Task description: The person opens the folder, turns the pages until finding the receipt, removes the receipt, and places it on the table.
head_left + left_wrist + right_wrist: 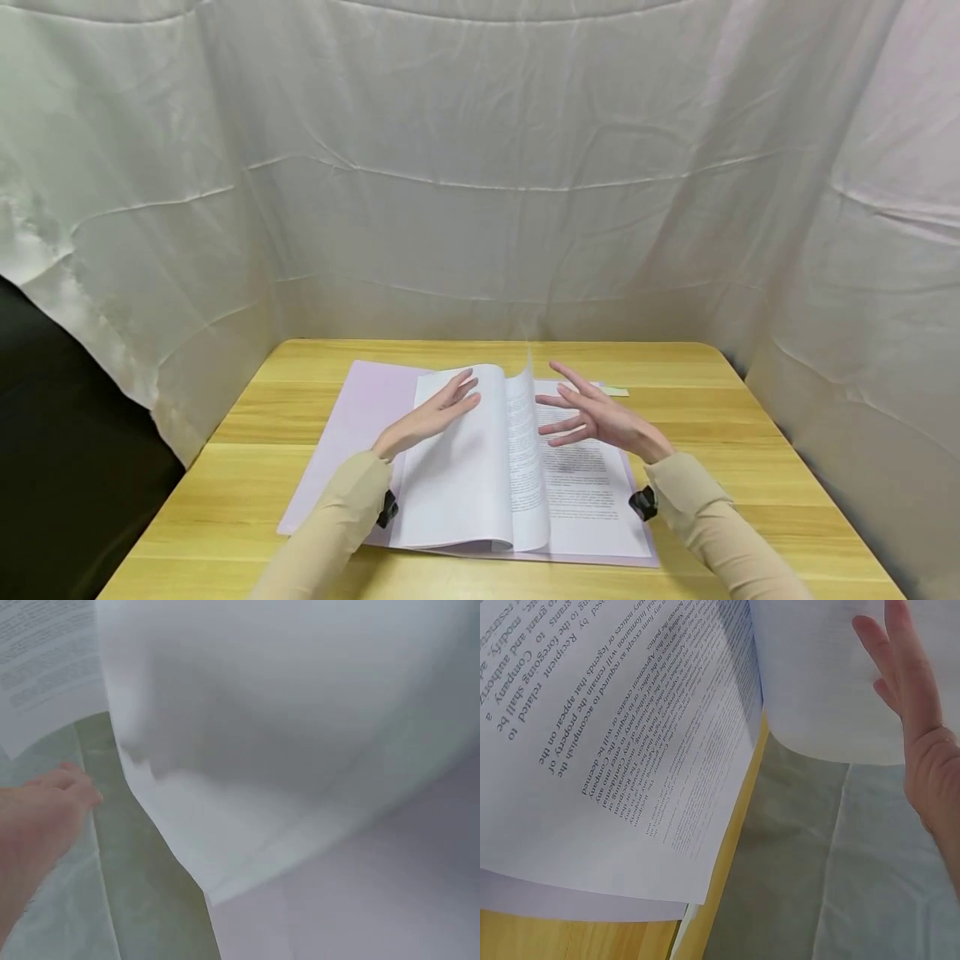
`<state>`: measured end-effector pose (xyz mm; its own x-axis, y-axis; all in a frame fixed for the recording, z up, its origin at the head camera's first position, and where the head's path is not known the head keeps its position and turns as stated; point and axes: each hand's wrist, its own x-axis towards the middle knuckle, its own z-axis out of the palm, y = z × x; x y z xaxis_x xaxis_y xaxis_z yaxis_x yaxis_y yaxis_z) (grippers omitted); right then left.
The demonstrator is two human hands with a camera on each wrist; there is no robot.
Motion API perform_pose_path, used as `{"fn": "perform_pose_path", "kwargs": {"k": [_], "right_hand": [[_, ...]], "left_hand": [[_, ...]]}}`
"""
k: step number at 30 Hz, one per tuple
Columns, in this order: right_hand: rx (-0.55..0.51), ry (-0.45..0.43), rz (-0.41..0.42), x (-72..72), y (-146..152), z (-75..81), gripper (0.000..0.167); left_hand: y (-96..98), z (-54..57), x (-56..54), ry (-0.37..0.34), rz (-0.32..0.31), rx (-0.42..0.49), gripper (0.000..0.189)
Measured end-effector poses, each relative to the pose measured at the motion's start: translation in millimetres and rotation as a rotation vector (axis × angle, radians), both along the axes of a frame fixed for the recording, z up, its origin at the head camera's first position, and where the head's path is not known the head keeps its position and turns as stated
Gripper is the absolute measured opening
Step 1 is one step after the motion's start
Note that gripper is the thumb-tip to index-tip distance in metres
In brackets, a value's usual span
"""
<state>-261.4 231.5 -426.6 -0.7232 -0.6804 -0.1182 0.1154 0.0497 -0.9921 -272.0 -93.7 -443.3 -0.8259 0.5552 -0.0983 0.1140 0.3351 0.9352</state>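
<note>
A lilac folder (375, 408) lies opened on the table with a stack of printed sheets (581, 483) in it. Blank-backed pages (453, 475) are folded over to the left, and one printed page (528, 467) curves upward near the middle. My left hand (433, 412) hovers over the turned pages with fingers extended and casts a shadow on them. On the other side, my right hand (600, 414) is spread with straight fingers beside the lifted page. The right wrist view shows this hand (919, 697) in front of the pale raised sheet (817, 690).
The folder rests on a wooden table (750, 467). A pale green tab (617, 391) sticks out at the folder's upper right. Grey-white curtains (480, 208) hang behind and beside the table, and something black (67, 467) stands at the left.
</note>
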Motion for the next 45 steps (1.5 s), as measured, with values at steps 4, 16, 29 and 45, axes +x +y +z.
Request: {"fn": "perform_pose_path", "kwargs": {"k": [4, 16, 29, 45], "right_hand": [[-0.007, 0.001, 0.016, 0.2, -1.0, 0.9, 0.071], [-0.016, -0.028, 0.020, -0.8, -9.1, 0.6, 0.068], [-0.010, -0.036, 0.018, -3.5, -17.0, -0.8, 0.069], [0.012, 0.080, -0.056, -1.0, -11.4, -1.2, 0.065]], "left_hand": [[6.5, 4.7, -1.3, -0.039, 0.006, 0.064, 0.076], [18.9, 11.6, -4.7, -0.096, -0.014, 0.183, 0.070], [25.1, 10.8, -6.7, -0.117, 0.128, 0.196, 0.081], [19.9, 1.5, -13.8, -0.128, 0.376, 0.211, 0.074]]}}
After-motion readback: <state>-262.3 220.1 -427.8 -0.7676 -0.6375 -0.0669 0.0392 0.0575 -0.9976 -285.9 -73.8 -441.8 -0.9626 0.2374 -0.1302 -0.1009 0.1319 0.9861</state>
